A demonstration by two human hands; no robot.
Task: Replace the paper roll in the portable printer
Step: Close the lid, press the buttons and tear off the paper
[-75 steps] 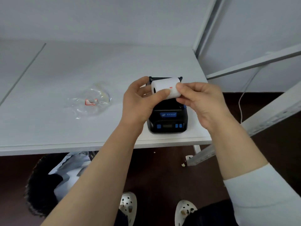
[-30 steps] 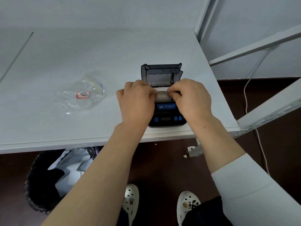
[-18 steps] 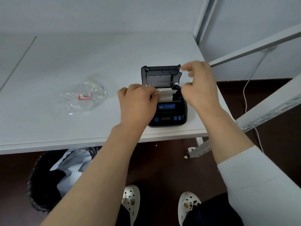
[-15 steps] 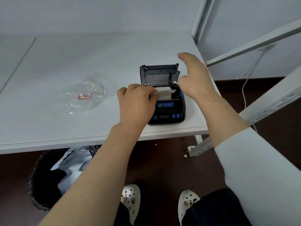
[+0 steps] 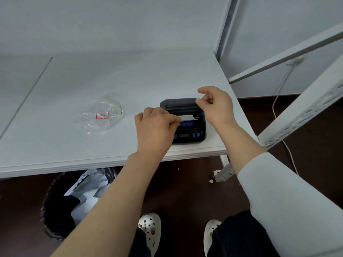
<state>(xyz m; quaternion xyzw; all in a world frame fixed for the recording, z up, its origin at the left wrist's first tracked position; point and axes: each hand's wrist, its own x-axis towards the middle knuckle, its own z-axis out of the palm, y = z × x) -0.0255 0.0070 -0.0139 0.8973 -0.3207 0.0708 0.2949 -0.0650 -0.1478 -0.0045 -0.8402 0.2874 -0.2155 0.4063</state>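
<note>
Closing the printer [image 5: 187,127] lid [image 5: 180,104] on the desk [image 5: 92,75]: right hand [image 5: 216,106] pinches its corner, left hand [image 5: 156,129] pinches the paper tail [image 5: 187,118] forward. Next, press it shut, paper trapped straight.

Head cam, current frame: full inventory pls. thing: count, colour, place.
portable printer: 1, black with blue buttons, table's near right corner
lid: 1, black, partly lowered
paper strip: 1, white, sticking out under the lid
plastic bag: 1, clear, red mark, left of printer
table: 1, white
bin: 1, dark, floor under table
shelf frame: 1, white, right
cable: 1, white, right
left hand: pinching the strip
right hand: on lid's right corner
</note>
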